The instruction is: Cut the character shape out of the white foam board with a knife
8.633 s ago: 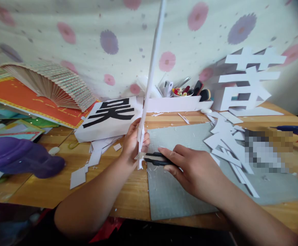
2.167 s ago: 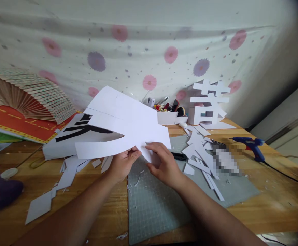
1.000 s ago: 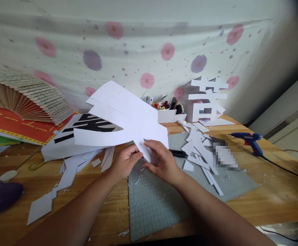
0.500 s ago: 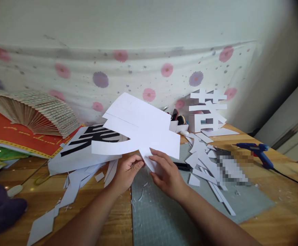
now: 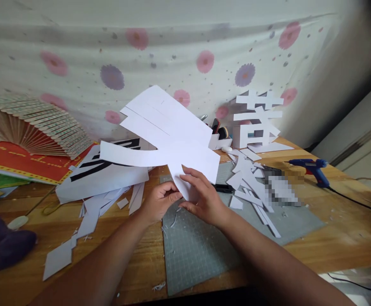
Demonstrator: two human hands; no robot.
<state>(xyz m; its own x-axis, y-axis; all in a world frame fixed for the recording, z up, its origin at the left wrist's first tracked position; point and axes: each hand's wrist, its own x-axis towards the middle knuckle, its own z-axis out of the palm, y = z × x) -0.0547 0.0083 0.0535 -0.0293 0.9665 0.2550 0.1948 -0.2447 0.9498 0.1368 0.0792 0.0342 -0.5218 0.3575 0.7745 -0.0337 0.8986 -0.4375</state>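
Note:
A large white board cut-out (image 5: 179, 140) is held up in front of me, with a curved strip reaching left and a narrow leg pointing down. Faint pencil lines mark its upper left part. My left hand (image 5: 161, 202) pinches the leg's lower edge between thumb and fingers. On the leg's right side, my right hand (image 5: 204, 195) has its fingers laid over the face and its thumb below. Beneath both hands lies a green-grey cutting mat (image 5: 198, 259). A black cutter (image 5: 223, 188) shows behind the right hand, partly hidden.
White offcuts (image 5: 249, 187) litter the mat's right side. A blue glue gun (image 5: 315, 168) with its cord lies at the right. A white built-up character (image 5: 257, 121) stands at the back. Left are a printed sheet (image 5: 109, 178), a fan (image 5: 38, 127) and a purple object (image 5: 5, 244).
My view has tilted down, so the scene sits higher. The cut-out has turned slightly and shows more of its pencil lines. Both hands still hold its leg.

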